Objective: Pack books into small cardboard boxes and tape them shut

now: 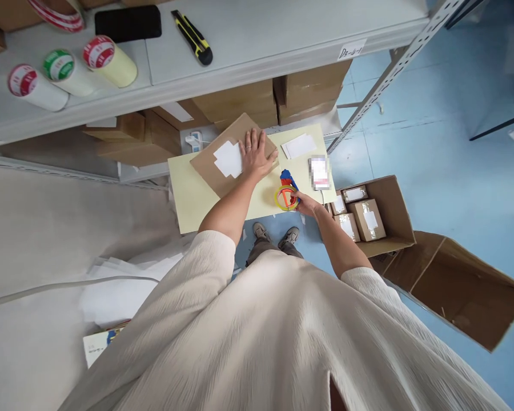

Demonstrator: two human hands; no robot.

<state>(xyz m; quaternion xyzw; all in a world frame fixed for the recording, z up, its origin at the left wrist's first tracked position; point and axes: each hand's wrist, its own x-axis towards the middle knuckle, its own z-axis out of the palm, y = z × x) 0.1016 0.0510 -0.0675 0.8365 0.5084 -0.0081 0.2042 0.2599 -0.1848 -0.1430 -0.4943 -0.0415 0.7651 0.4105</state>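
A flat brown cardboard box (209,162) with a white label (228,159) lies at an angle on the pale yellow tabletop (184,197). My left hand (256,153) rests on the box near its right corner, palm down with the fingers stretched out. In my right hand (306,204) is a tape dispenser (286,191) with a blue head and a yellow-rimmed roll, held over the table's front edge, right of the box. My right fingers close around its side and are partly hidden. White paper slips (298,146) lie beyond the dispenser.
A phone with a blurred screen (320,172) lies at the table's right. An open carton with small boxes (368,220) stands beside it, another open carton (466,285) further right. The shelf above (248,43) holds tape rolls (111,63), a black phone (128,24) and a utility knife (192,37).
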